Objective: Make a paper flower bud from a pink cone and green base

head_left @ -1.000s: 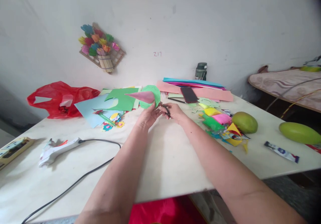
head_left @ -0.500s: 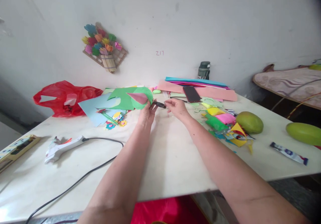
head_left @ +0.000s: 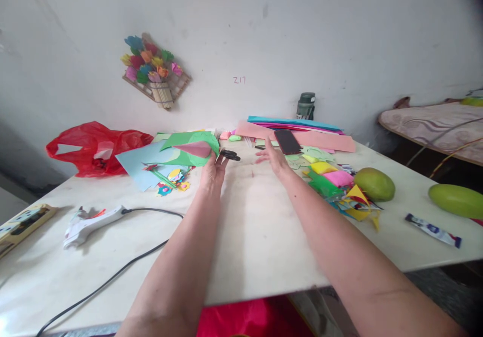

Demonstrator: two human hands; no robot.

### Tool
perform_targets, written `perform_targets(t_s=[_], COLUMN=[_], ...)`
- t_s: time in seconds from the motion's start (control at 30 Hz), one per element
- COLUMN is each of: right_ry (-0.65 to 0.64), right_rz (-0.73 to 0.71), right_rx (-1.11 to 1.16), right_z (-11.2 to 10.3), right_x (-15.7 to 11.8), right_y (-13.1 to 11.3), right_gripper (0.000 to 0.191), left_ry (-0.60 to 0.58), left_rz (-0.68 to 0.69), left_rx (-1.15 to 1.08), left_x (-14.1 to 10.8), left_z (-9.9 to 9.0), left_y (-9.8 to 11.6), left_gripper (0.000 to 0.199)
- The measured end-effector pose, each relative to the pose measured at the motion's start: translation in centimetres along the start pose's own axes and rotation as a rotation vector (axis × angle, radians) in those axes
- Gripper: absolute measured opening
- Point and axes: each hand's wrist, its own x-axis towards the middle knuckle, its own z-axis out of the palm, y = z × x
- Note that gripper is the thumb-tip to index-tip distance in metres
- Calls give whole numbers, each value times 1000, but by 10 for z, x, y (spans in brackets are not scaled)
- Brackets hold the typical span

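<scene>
At the far middle of the table, my left hand (head_left: 213, 170) is closed on scissors with black handles (head_left: 230, 155), which point to the right. A pink pointed paper piece (head_left: 196, 149) on a rounded green paper (head_left: 207, 140) meets the same fingers and seems held along with them. My right hand (head_left: 273, 159) is open and holds nothing, its fingers spread. Just beyond its fingertips lies a dark pen-like stick (head_left: 260, 148), partly hidden. A phone (head_left: 287, 142) rests close by on pink paper sheets (head_left: 328, 141).
On the left are a red plastic bag (head_left: 100, 146), a glue gun (head_left: 92, 226) with a trailing black cord, a power strip (head_left: 26, 226) and paper flower cutouts (head_left: 174, 181). To the right, mangoes (head_left: 374, 183), coloured packets (head_left: 323, 168) and a tube (head_left: 433, 230) lie about. A bottle (head_left: 305, 106) stands behind.
My right hand has let go of the black scissors handles, moved right and spread its fingers. My left hand has shifted slightly left with the scissors and the pink and green paper.
</scene>
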Motion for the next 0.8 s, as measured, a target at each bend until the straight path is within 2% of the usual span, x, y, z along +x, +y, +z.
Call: perform_targets(t_s=[0.1,0.2,0.3,0.4,0.43,0.47,0.5,0.6,0.7,0.8], right_ry=[2,-1,-217,-489,-549,-554,-552,-470,-353,-203], right_rz=[-26,-98,-282,-409,-498,-541,-517,-344,-146,26], right_rx=[-210,-429,-613,-696,-702,-715,-737,-805,-954,-1173], right_z=[2,16,45,78,86,91,92,74,35,0], right_x=[-1,-7,-24,-41,-43,-42,-39,-20,-3,1], right_y=[-4,-7,-14,-23,-25,-26,-25,-14,6,18], right_gripper=[47,35,40,58,62,63,63,66,58,54], left_ry=[-8,-29,-76,-140,-160,-175,-184,-166,-132,-118], left_rz=[9,29,66,94,95,91,84,49,16,-3], left_rx=[-5,25,65,62,62,63,66,87,109,110], left_x=[-1,-2,-2,-3,-4,-4,-5,-6,-6,-6], left_z=[2,4,5,6,6,6,6,6,6,6], left_y=[4,8,11,11,11,10,9,5,1,-3], left_gripper=[12,11,8,11,13,15,16,18,14,10])
